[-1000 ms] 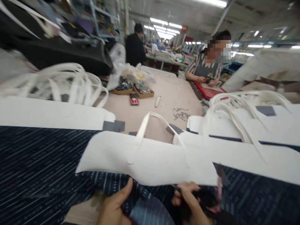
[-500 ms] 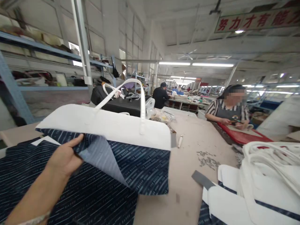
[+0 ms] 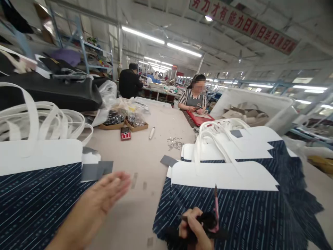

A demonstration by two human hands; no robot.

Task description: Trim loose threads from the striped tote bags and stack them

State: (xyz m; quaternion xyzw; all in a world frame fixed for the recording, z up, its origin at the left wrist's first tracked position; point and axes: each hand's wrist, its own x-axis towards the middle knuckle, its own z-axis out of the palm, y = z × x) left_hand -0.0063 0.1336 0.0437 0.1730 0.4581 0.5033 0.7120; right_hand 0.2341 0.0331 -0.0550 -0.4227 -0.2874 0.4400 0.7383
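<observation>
My left hand [image 3: 104,194] hangs over the table beside the left stack, fingers stretched out and slightly blurred, holding nothing. That stack has a navy striped bag panel [image 3: 39,198] on top, with a white upper band and white strap handles [image 3: 28,111]. My right hand [image 3: 194,225] is closed around a pointed tool [image 3: 216,208] with a pink shaft and a dark tip pointing up; black material around the fingers hides its lower part. Beneath it lies another navy striped bag panel [image 3: 249,211], with a white band [image 3: 221,175] and handles, on an overlapping pile.
Grey patches [image 3: 97,170] stick out beside the left stack. A red phone [image 3: 125,133], a pale stick-like tool [image 3: 152,133], small metal bits [image 3: 174,143] and cardboard trays [image 3: 136,126] lie farther back. One co-worker [image 3: 194,95] works at a red board; another person [image 3: 130,81] is beyond.
My left hand has let go of the navy panel and moved right. My right hand has come into view with the pointed tool. The view has swung right, showing the right pile.
</observation>
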